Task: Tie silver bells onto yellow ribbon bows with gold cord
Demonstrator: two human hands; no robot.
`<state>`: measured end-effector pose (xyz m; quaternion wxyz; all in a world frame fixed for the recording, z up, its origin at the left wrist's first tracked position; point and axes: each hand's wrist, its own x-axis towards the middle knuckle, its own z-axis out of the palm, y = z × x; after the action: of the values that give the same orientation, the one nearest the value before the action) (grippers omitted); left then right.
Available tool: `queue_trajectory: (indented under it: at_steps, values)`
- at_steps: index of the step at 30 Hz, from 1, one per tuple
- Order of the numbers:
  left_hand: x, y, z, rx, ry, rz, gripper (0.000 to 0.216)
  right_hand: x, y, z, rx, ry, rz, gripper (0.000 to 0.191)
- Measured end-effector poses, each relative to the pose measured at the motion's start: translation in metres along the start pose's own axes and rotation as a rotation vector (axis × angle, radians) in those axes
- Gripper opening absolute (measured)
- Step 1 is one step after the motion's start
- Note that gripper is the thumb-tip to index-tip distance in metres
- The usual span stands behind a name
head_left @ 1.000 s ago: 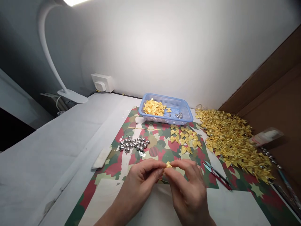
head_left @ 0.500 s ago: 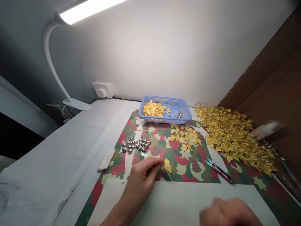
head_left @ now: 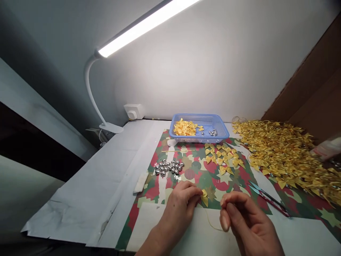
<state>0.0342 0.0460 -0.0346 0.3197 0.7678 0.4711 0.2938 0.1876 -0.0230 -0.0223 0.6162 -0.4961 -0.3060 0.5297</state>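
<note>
My left hand (head_left: 181, 206) pinches a small yellow ribbon bow (head_left: 204, 197) just above the patterned red and green mat (head_left: 239, 177). A thin gold thread (head_left: 211, 222) runs from the bow toward my right hand (head_left: 243, 220), whose thumb and fingers are pinched together on it. Both hands hover over a white sheet (head_left: 191, 238) at the near edge. A heap of silver bells (head_left: 168, 167) lies to the left of the hands, and several loose yellow bows (head_left: 222, 158) lie beyond them.
A blue basket (head_left: 223, 133) with bows and bells stands at the back. A big heap of finished gold bows (head_left: 290, 156) fills the right side. Scissors (head_left: 269, 198) lie right of my hands. A white desk lamp (head_left: 112, 126) and a wall socket (head_left: 133, 111) are at the left.
My right hand let go of the bow, dropped low, then came back up pinching the thread. The left hand kept the bow. The view swung left and up.
</note>
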Motion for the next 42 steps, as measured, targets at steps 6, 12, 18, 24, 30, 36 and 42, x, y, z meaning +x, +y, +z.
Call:
queue_trajectory:
  at_steps: [6,12,18,24,30,36,42]
  values:
    - [0.007,-0.011,-0.017,0.146,0.113,0.022,0.027,0.008,0.020,0.001,0.003,0.002,0.001,0.031]
    - [0.025,-0.031,-0.037,0.345,0.213,-0.029,0.030,0.009,0.029,-0.005,-0.015,-0.020,-0.004,0.032]
    - [0.025,-0.033,-0.031,0.394,0.181,-0.040,0.030,0.008,0.032,-0.007,-0.038,-0.006,-0.019,0.031]
    - [0.026,-0.032,-0.032,0.284,0.243,-0.109,0.025,0.007,0.032,-0.001,-0.017,-0.023,-0.077,0.026]
    - [0.019,-0.020,-0.036,-0.127,0.337,-0.256,0.012,0.004,0.037,0.006,0.013,-0.045,-0.148,0.021]
    - [-0.002,0.014,-0.023,-0.730,0.138,-0.485,0.023,0.004,0.021,0.006,-0.264,-0.107,-0.392,0.014]
    - [-0.007,0.028,-0.015,-1.010,0.084,-0.566,0.021,0.009,0.010,0.007,-0.506,-0.099,-0.671,0.018]
